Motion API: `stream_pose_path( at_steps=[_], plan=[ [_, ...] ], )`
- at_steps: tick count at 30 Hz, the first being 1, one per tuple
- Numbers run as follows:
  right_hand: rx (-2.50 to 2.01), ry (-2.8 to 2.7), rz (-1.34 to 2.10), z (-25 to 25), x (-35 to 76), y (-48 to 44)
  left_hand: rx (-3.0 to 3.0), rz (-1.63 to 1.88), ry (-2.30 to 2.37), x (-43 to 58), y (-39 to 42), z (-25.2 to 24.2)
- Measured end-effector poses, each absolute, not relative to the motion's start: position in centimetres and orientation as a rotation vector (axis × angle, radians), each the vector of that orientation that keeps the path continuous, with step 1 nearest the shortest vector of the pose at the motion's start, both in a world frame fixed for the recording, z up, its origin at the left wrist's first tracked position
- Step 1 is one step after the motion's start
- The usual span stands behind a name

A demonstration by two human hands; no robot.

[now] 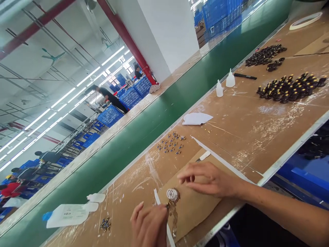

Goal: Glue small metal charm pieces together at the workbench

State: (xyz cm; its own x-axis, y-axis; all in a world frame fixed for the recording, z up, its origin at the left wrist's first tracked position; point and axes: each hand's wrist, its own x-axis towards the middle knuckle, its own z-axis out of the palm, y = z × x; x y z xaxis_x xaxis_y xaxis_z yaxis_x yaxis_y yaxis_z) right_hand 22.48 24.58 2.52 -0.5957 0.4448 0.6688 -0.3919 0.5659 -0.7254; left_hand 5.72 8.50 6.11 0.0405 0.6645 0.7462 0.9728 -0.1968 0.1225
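My left hand (150, 224) is at the bottom middle, its fingers bent together at a small dark piece, mostly hidden, by a small round cup (172, 195) with white stuff in it. The cup stands on a brown cardboard sheet (197, 209), with a shiny wet smear below it. Over the sheet, right of the cup, hovers my right hand (205, 179); its fingers are bent, thumb apart, and nothing shows between them. A white-handled knife (205, 156) lies just beyond it. Several small blue-and-gold parts (171, 142) are spread farther back.
A green conveyor belt (138, 127) runs behind the table. White squeeze bottles (230, 79), a black pen (245, 76), dark yellow-tipped parts (290, 88) and a tape roll (305, 21) lie at right. A large plastic bottle (68, 215) lies at left. Several people work in the distance.
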Motion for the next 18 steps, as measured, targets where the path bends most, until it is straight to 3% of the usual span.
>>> stream_pose_path(
  at_steps=[3,6,12,18],
  plan=[
    [-0.555,-1.613,1.191,1.0,22.2,27.4,-1.793,-1.138,-2.205,4.0,12.6,6.5],
    [-0.758,-1.401,1.1,-1.0,21.7,29.7,-1.728,-1.237,-2.743,2.7,18.3,6.1],
    [-0.791,-1.364,0.994,-2.6,21.6,31.0,-1.926,-1.106,-2.876,2.2,28.0,3.6],
    [-0.831,-1.312,0.95,-1.9,21.4,31.1,-2.068,-0.829,-2.918,4.7,32.0,2.0]
  ],
)
